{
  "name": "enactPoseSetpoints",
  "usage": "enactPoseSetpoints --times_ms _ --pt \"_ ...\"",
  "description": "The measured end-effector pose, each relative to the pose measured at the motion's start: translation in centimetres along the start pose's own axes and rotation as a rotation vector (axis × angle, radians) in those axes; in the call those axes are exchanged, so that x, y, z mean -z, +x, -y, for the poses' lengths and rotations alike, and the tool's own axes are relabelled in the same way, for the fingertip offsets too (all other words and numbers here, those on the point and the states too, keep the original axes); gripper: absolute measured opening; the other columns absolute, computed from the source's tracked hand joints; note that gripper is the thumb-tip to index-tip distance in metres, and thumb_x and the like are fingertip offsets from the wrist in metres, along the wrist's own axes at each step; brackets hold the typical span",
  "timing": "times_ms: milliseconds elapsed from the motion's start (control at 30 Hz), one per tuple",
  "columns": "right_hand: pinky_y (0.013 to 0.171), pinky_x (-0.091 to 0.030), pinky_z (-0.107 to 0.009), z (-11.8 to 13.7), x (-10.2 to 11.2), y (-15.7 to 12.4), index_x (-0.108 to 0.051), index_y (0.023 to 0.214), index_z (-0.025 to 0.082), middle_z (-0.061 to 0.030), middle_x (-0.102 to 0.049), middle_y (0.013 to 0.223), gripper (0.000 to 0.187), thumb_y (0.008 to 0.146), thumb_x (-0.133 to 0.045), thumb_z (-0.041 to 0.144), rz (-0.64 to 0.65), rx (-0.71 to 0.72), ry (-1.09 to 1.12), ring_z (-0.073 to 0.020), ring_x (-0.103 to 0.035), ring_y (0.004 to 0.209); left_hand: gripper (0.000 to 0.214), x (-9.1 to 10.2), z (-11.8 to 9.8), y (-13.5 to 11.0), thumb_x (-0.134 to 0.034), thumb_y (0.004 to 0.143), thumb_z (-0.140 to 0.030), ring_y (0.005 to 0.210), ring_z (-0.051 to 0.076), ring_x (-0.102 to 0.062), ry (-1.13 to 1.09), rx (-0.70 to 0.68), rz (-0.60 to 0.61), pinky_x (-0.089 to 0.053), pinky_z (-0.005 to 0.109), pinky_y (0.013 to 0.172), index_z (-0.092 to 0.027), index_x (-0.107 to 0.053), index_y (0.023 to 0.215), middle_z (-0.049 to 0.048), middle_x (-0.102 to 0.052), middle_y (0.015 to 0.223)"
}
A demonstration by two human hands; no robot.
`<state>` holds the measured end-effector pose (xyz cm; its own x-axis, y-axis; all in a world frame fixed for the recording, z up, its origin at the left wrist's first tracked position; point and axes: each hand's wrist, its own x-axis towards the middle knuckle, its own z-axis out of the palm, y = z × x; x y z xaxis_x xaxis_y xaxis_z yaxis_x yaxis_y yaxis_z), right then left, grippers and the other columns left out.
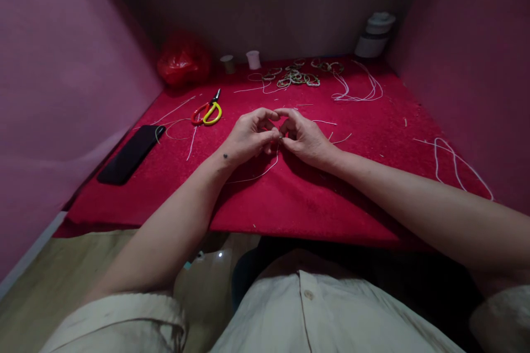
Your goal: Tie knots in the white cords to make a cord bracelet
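My left hand (252, 132) and my right hand (305, 139) meet over the middle of the red cloth, thumb tips almost touching. Both are closed in a pinch on a thin pale cord (271, 166). One end of it hangs below my fingers and curves left over the cloth. The small spot where the fingertips grip is mostly hidden, so any knot there cannot be made out. Beyond my right hand, short white cord ends (325, 121) stick out on the cloth; whether they join the held cord is unclear.
Red-and-yellow-handled scissors (212, 112) and a black phone (132, 154) lie left. Behind are a red plastic bag (184, 60), two thread spools (253, 59), braided green-and-white loops (298, 78) and a white container (375, 36). Loose white cords (455, 157) lie right. Pink walls (464, 66) flank the red-covered table (165, 204).
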<state>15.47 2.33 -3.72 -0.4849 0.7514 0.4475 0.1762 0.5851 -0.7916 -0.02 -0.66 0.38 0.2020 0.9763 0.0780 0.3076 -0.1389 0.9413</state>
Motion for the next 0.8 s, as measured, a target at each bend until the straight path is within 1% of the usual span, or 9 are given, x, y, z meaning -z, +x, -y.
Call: enactPoseSetpoints --times_ms 133,233,300,400,500,567,600,667,800 --pt "0.059 -0.038 -0.026 -0.3 0.2 0.1 -0.047 0.115 0.016 0.0048 -0.051 0.068 0.042 0.075 -0.056 0.007 -0.011 -0.002 0.032 -0.011 -0.047 0.064 0.019 0.4 -0.5 0.0 -0.057 0.076 -0.007 0.041 0.004 -0.051 0.057 0.036 -0.109 -0.035 0.016 0.037 -0.014 -0.055 0.093 -0.0025 -0.059 0.066" --pt "0.056 -0.037 -0.025 -0.4 0.3 0.1 -0.046 0.114 0.017 0.005 -0.05 0.067 0.041 0.075 -0.057 0.01 -0.01 -0.05 0.109 -0.0106 -0.045 0.061 0.013 1.1 -0.9 -0.2 -0.058 0.075 -0.009 0.04 0.005 -0.049 0.166 0.08 -0.11 -0.033 0.018 0.037 -0.013 -0.058 0.088 -0.0023 -0.057 0.06" --pt "0.054 -0.036 -0.025 -0.4 0.3 0.1 -0.046 0.112 0.017 0.0053 -0.049 0.067 0.039 0.075 -0.058 0.01 -0.002 -0.078 0.154 -0.01 -0.045 0.059 0.009 1.6 -1.3 -0.7 -0.058 0.076 -0.012 0.041 0.006 -0.048 0.248 0.091 -0.042 -0.033 0.018 0.039 -0.012 -0.061 0.085 -0.0021 -0.057 0.057" --pt "0.05 -0.035 -0.023 -0.2 0.5 0.0 -0.046 0.108 0.017 0.0057 -0.048 0.066 0.036 0.075 -0.057 0.01 0.011 -0.125 0.225 -0.009 -0.044 0.057 0.01 2.0 -1.9 -2.2 -0.058 0.078 -0.019 0.047 0.008 -0.052 0.393 0.076 0.145 -0.038 0.02 0.046 -0.012 -0.063 0.083 -0.0007 -0.059 0.058" --pt "0.047 -0.034 -0.022 0.2 0.6 0.0 -0.045 0.106 0.018 0.0057 -0.048 0.067 0.033 0.076 -0.056 0.008 0.03 -0.177 0.288 -0.0079 -0.044 0.055 0.013 2.1 -2.2 -3.8 -0.062 0.077 -0.027 0.058 0.011 -0.055 0.689 0.001 0.296 -0.039 0.023 0.055 -0.015 -0.066 0.081 0.0013 -0.062 0.066" --pt "0.046 -0.034 -0.021 0.4 0.7 0.0 -0.046 0.104 0.018 0.0062 -0.048 0.066 0.032 0.075 -0.055 0.006 0.037 -0.203 0.304 -0.0073 -0.044 0.053 0.015 2.1 -2.1 -4.5 -0.062 0.078 -0.029 0.066 0.013 -0.055 0.868 -0.051 0.315 -0.039 0.025 0.061 -0.016 -0.066 0.082 0.0029 -0.064 0.074" --pt "0.045 -0.034 -0.021 0.5 0.7 0.0 -0.046 0.103 0.017 0.0067 -0.047 0.064 0.032 0.075 -0.054 0.005 0.037 -0.214 0.307 -0.007 -0.044 0.052 0.015 2.2 -2.0 -4.8 -0.06 0.079 -0.03 0.068 0.013 -0.055 0.914 -0.063 0.305 -0.039 0.025 0.063 -0.016 -0.066 0.083 0.0034 -0.064 0.077" --pt "0.044 -0.034 -0.02 0.7 0.7 0.1 -0.046 0.102 0.017 0.0076 -0.046 0.062 0.032 0.075 -0.054 0.002 0.03 -0.232 0.306 -0.0066 -0.044 0.05 0.015 2.3 -1.8 -5.0 -0.057 0.082 -0.029 0.07 0.014 -0.055 0.93 -0.065 0.298 -0.038 0.025 0.064 -0.016 -0.065 0.085 0.0038 -0.065 0.08" --pt "0.042 -0.034 -0.021 0.9 0.7 0.1 -0.047 0.101 0.017 0.0083 -0.046 0.06 0.031 0.076 -0.054 0.001 0.004 -0.27 0.297 -0.0062 -0.043 0.046 0.012 2.3 -1.5 -5.2 -0.058 0.08 -0.028 0.071 0.014 -0.054 0.967 -0.067 0.38 -0.037 0.025 0.063 -0.018 -0.063 0.084 0.0031 -0.063 0.081"
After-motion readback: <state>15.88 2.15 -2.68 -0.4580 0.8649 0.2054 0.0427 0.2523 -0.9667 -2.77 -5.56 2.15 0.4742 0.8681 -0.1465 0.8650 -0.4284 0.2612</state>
